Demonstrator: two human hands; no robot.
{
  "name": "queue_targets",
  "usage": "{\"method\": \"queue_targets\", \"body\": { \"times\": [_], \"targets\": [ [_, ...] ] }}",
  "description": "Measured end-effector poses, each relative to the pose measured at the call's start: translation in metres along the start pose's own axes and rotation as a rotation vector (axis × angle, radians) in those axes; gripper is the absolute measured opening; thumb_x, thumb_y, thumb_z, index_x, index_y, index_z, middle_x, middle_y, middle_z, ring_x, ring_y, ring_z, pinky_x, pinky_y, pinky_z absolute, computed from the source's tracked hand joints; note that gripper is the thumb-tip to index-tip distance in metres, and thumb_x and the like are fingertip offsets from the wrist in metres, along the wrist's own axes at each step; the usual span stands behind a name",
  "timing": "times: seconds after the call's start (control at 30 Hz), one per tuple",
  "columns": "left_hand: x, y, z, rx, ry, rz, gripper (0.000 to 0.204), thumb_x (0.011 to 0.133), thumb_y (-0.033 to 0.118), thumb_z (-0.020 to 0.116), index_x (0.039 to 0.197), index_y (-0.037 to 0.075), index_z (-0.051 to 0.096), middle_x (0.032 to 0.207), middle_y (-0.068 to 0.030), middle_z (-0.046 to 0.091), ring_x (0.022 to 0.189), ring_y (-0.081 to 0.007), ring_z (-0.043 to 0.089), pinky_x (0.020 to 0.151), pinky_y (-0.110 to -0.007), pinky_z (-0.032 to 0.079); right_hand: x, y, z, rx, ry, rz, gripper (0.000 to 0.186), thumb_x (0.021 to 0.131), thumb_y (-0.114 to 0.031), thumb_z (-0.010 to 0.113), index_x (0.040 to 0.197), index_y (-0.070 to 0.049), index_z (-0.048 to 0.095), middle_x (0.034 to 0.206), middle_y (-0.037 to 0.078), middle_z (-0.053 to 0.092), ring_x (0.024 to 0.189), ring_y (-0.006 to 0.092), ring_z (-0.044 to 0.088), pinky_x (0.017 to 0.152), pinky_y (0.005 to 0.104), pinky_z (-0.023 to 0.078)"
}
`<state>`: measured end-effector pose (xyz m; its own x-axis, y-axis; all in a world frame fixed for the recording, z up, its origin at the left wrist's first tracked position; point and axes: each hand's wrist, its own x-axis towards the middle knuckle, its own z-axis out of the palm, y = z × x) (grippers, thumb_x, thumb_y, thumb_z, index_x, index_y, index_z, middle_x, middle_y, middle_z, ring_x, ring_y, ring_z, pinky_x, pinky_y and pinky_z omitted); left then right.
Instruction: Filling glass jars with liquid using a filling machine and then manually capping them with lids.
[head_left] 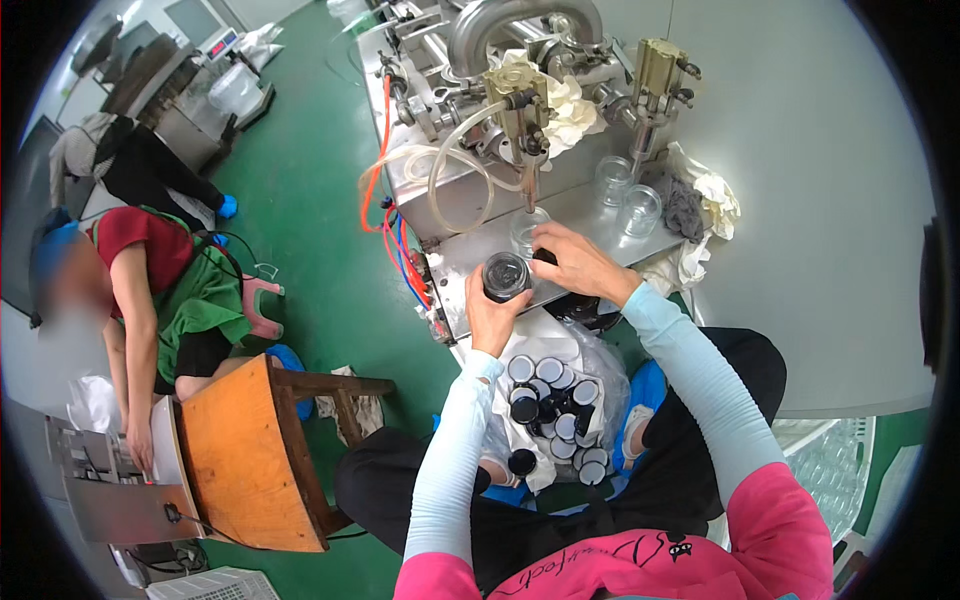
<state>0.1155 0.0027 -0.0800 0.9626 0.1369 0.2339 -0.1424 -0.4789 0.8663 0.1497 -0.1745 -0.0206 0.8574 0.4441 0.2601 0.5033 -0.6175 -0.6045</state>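
My left hand (487, 322) is wrapped round an open glass jar (506, 274) with dark contents, held at the front edge of the steel bench. Close by on the right, my right hand (588, 266) pinches a black lid (545, 256), partly covered by the fingers. Just beyond that hand, a clear jar (524, 236) stands below the metal nozzle (531, 192) of a filling machine. Two more clear jars, one farther back (613, 178) and one nearer (640, 212), stand to the right. Between my legs lies a plastic bag (612, 362) with several black lids (565, 427), many showing white linings.
Metal cylinders and pipes (505, 30) rise behind the nozzles. A grey cloth (684, 207) and crumpled paper (716, 200) lie right of the jars. Orange tubing (377, 150) hangs at the left. A wooden bench (235, 450) and a seated co-worker (155, 250) are farther left; a jar crate (835, 475) is lower right.
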Motion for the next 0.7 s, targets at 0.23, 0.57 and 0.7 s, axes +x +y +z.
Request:
{"method": "queue_targets", "body": {
  "times": [0.23,0.57,0.7],
  "targets": [
    [-0.033,0.049,-0.026,-0.356,-0.112,-0.056,0.071,0.056,0.015,0.08,0.116,-0.005,0.047,0.109,-0.0157,0.055,0.099,-0.0242,0.055,0.087,-0.032,0.043,-0.028,-0.063,-0.042,0.399,0.137,0.046,0.037,0.082,-0.023,0.059,0.112,-0.001,0.056,0.11,0.014,0.057,0.103,0.0231,0.054,0.092,0.0308,0.039],
    [-0.097,0.121,-0.099,-0.529,-0.437,0.206,0.067,0.057,0.015,0.079,0.116,0.0,0.051,0.107,-0.0104,0.058,0.095,-0.0187,0.057,0.082,-0.03,0.046,-0.065,-0.143,-0.068,0.48,-0.305,-0.711,0.015,0.082,-0.021,0.058,0.091,-0.013,0.067,0.109,0.009,0.057,0.102,0.0284,0.048,0.089,0.0404,0.036],
    [-0.128,0.09,-0.118,-0.923,-0.824,0.324,0.058,0.055,0.016,0.082,0.104,-0.002,0.058,0.104,-0.0097,0.06,0.093,-0.0139,0.056,0.083,-0.029,0.045,-0.085,-0.198,-0.076,0.887,-0.508,-0.935,0.01,0.078,-0.01,0.062,0.087,-0.011,0.067,0.106,0.007,0.056,0.103,0.0298,0.047,0.087,0.0388,0.039]
  ]
}}
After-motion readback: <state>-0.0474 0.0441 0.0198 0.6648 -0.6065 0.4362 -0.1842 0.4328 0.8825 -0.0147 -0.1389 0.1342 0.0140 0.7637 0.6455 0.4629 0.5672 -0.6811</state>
